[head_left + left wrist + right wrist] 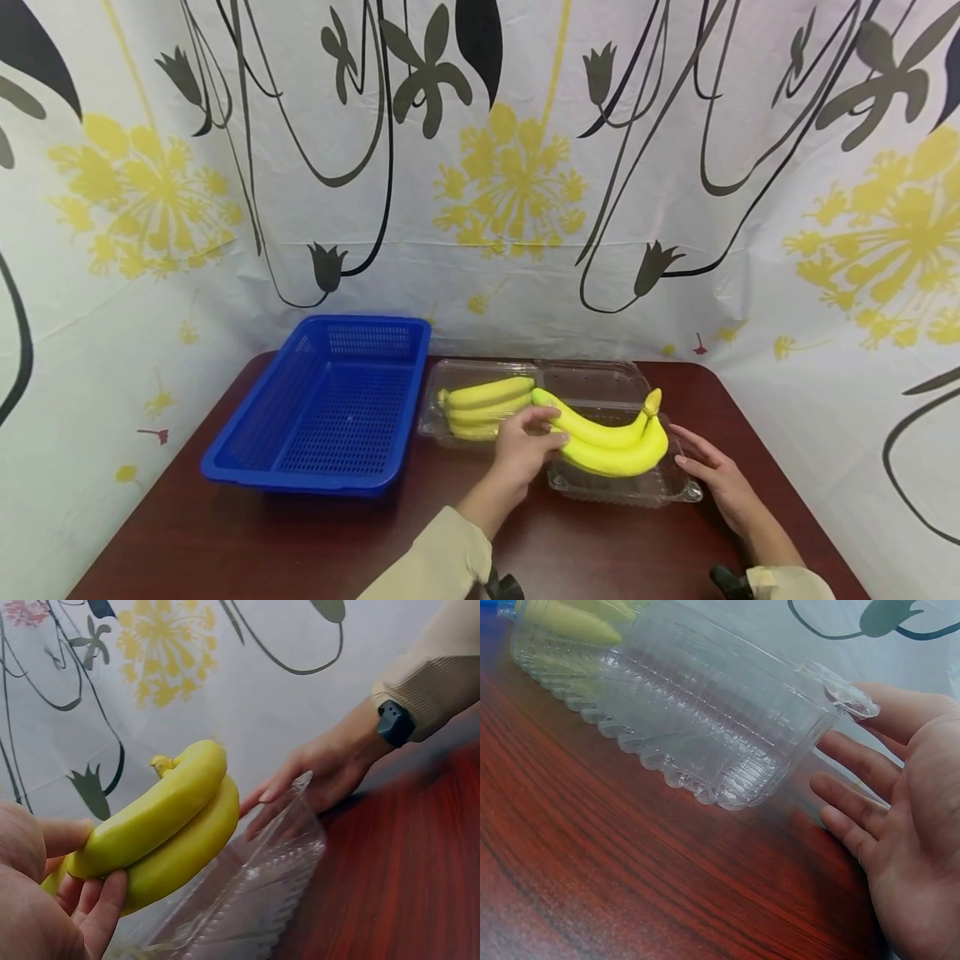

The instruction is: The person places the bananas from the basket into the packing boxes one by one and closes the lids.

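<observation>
1. At the far left of the dark reddish-brown wood-grain table (247, 542) stands a blue rectangular plastic basket (315, 482) with slotted sides and a perforated floor.
2. To its right, a clear plastic fruit container (430, 417) holds a resting bunch of yellow bananas (487, 408), laid side by side with their stem end toward the basket. I cannot tell whether a lid covers them.
3. Next comes the left hand (525, 442), emerging from a cream sleeve (435, 558). Its thumb and fingertips pinch the tapered ends of a second bunch, the gap no wider than the fruit.
4. That held bunch of smooth, bright yellow bananas (603, 435) extends rightward from the grip, over an open clear plastic tray (622, 494). At least two curved fruits show, joined at a stubby, duller yellow stem that points up on the side away from the left hand. A greenish tint shows near the pinched ends.
5. The tray has ribbed walls, and a clear lid panel (585, 383) lies behind it.
6. Rightmost, the right hand (723, 483) has its fingers apart and gently bent, the thumb at the tray's right corner; how firmly it touches, I cannot tell. A dark device (395, 724) is strapped to that wrist.
</observation>
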Motion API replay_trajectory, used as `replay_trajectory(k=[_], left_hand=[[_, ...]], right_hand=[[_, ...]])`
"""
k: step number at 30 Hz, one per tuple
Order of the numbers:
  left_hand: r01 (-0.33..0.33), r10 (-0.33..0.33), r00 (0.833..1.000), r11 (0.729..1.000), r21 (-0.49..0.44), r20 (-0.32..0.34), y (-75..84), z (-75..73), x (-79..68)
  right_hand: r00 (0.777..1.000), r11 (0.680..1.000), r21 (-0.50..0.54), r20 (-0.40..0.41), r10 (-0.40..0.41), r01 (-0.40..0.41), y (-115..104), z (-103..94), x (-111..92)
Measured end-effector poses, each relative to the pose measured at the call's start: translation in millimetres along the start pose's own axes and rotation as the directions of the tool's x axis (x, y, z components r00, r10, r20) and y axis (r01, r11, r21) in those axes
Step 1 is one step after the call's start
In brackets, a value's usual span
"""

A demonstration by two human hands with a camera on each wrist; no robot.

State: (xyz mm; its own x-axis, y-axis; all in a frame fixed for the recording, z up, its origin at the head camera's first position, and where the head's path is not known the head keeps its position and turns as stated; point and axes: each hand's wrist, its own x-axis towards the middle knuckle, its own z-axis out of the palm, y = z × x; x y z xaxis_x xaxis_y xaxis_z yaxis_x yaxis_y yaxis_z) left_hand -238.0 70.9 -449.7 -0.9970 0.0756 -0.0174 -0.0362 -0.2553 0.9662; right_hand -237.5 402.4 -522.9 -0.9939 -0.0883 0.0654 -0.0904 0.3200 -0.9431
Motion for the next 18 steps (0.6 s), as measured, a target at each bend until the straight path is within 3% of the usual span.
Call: replay_trajectory(k=[11,18], left_hand=[[0.047,-0.045,0.996,0.999,0.024,-0.077,-12.9,24.4,-4.1],[0.065,-0.056,0.992,0.995,0.079,-0.109,-17.8,33.1,-1.8]], right_hand=[[1.000,1.000,0.010,0.007,0.008,-0.008,3.7,0.0,0.8],[0.999,0.999,0.009,0.013,-0.035,0.034,5.7,-0.8,1.9]])
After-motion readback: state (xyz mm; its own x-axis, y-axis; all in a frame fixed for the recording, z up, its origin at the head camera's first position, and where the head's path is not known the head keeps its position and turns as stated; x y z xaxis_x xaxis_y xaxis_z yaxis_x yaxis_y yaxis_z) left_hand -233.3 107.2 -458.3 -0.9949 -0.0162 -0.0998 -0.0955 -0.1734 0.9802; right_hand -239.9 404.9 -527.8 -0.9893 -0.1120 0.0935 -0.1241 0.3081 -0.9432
